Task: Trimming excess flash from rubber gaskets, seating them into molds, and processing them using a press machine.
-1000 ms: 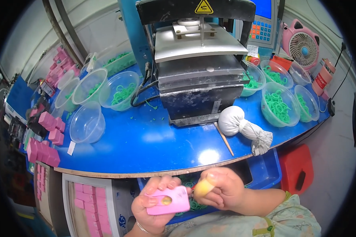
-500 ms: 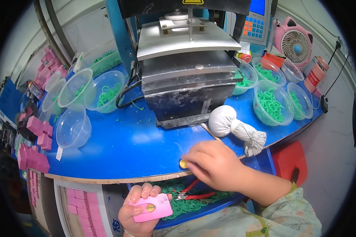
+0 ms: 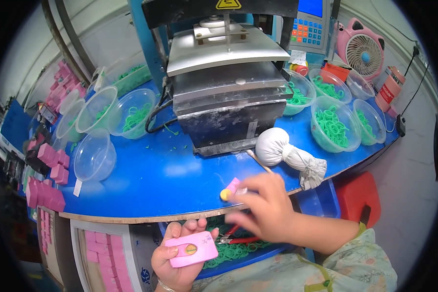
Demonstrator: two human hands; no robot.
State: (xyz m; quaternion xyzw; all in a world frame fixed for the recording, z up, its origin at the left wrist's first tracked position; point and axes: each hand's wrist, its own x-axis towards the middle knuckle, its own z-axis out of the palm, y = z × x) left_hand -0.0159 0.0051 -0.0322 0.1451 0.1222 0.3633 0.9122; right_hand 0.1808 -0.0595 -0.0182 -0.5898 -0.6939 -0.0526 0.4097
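Note:
My left hand [image 3: 180,265] grips a flat pink block [image 3: 201,248], which has an oval opening showing a yellowish piece. On the blue table's front part lie a small yellow piece [image 3: 225,194] and a small pink piece [image 3: 234,183]. My right hand [image 3: 265,209] is just beside them, blurred, with thumb and fingers apart; its fingertips partly hide the pieces. Below the table edge, red-handled pliers [image 3: 241,240] lie on green rings [image 3: 231,250] in a blue bin [image 3: 316,199].
A press [image 3: 228,102] stands at centre back, a tied white cloth bundle [image 3: 292,155] before it. Bowls of green rings [image 3: 333,126] flank it, with an unfilled bowl [image 3: 95,155] and pink blocks [image 3: 48,194] left. A pink fan [image 3: 362,51] and red object [image 3: 357,190] are right.
My right hand has moved up from beside the left hand to the table; the yellow piece from it now lies there with a pink piece. The fingers have spread.

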